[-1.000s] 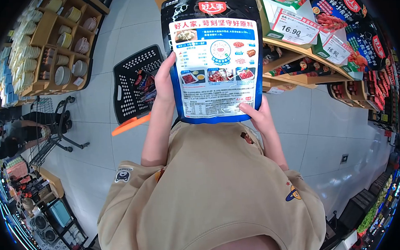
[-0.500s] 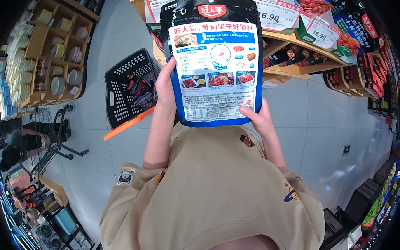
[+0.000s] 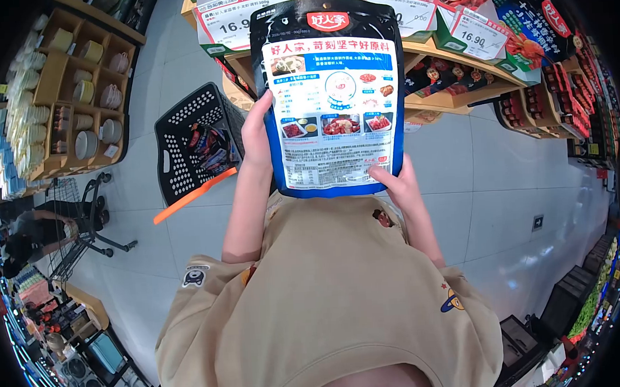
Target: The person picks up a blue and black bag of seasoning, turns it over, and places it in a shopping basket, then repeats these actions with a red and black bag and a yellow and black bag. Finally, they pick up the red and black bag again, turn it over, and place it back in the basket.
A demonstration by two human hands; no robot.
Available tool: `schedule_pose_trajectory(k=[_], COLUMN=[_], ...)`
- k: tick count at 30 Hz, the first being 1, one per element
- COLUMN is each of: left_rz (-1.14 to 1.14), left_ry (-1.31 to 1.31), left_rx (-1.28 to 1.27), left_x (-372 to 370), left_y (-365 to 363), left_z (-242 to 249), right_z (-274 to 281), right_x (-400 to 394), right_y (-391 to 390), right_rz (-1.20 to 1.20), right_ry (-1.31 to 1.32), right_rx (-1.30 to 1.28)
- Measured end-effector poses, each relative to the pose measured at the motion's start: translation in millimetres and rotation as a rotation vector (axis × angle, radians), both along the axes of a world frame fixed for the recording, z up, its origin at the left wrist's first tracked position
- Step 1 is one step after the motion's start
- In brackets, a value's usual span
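Note:
A blue and black seasoning pouch [image 3: 335,143] is held upright in front of my chest, its printed back panel with small food pictures facing me. My left hand [image 3: 256,137] grips its left edge, the fingers hidden behind it. At the lower right corner my right hand [image 3: 399,182] pinches the pouch, thumb on the front and the other fingers mostly out of sight. Left of my left forearm, a black shopping basket [image 3: 174,141] with an orange handle [image 3: 194,196] stands on the floor. Colourful packets [image 3: 210,153] lie inside it.
Ahead is a wooden display stand [image 3: 452,100] with price tags [image 3: 473,34] and more pouches. A shelf of bowls and cups [image 3: 81,100] stands at the left. Beyond the basket, a person [image 3: 31,232] is beside a shopping cart [image 3: 81,233]. Red-packed shelves [image 3: 565,103] line the right.
The basket, display stand and price tags have shifted slightly left and down in view. Both hands keep the same hold on the pouch.

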State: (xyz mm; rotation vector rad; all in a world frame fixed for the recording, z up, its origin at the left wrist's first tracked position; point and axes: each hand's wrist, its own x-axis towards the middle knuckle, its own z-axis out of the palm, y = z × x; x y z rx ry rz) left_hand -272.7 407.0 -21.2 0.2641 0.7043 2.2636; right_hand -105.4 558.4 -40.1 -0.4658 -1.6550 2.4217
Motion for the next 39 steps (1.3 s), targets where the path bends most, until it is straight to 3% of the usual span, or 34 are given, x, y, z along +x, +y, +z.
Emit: schedule_pose_trajectory(k=[28, 30, 34, 37, 39], left_rz=[0.199, 0.435, 0.810, 0.682, 0.586], left_ry=[-0.015, 0.258, 0.828, 1.075, 1.052], left_rx=[-0.192, -0.256, -0.860, -1.065, -1.172], left_x=[-10.9, -24.2, -54.2, -65.5, -75.4], left_y=[-33.1, -31.2, -82.0, -116.0, -139.3], left_z=[-1.3, -1.3, -4.0, 4.7, 4.2], right_z=[-4.0, -3.2, 2.5, 0.6, -2.6], right_x=[-30.9, -38.0, -52.4, -63.6, -74.7], right_y=[-14.7, -16.1, -29.6, -42.7, -54.4], right_rz=[0.128, 0.137, 0.306, 0.394, 0.477], right_ry=[-0.013, -0.015, -0.068, -0.116, -0.093], right_rx=[-0.026, -0.041, 0.188, 0.241, 0.315])
